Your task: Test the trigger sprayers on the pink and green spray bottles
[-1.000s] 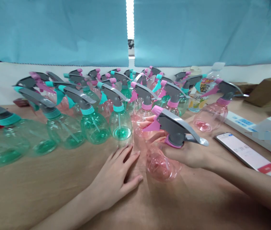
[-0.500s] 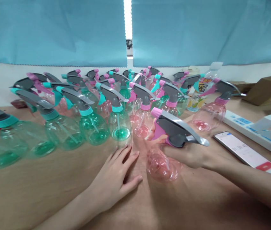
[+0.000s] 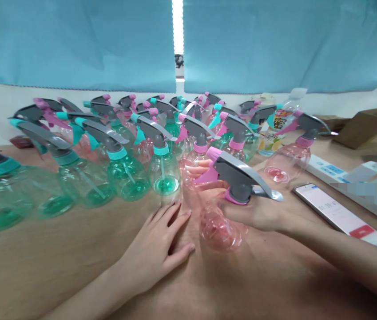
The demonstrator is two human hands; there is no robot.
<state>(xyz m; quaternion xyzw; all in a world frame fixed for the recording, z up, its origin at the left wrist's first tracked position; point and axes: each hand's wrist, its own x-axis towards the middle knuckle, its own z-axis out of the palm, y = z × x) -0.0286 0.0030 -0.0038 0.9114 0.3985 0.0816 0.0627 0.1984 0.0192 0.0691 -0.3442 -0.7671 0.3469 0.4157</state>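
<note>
My right hand (image 3: 258, 213) is around the neck of a pink spray bottle (image 3: 221, 229), just under its grey head. The fingers reach out to the left past the pink trigger, more stretched than curled. The bottle's clear pink body stands on or just over the table; its base contact is hard to tell. Flat on the table to its left lies my left hand (image 3: 160, 242), fingers spread, holding nothing. Just beyond my left fingertips stands a green spray bottle (image 3: 164, 173) with a turquoise collar. Another pink spray bottle (image 3: 199, 153) is behind my right fingers.
Several green and pink spray bottles crowd the back and left of the wooden table (image 3: 108, 266). On the right are a phone (image 3: 344, 218), a white power strip (image 3: 324, 169), a separate pink spray bottle (image 3: 288, 160) and a cardboard box (image 3: 361, 129). A labelled plastic bottle (image 3: 270, 140) stands behind.
My right fingers, curled on the trigger before, have straightened out to the left, and the trigger has swung outward. My left hand stays flat. The whole view has shifted slightly.
</note>
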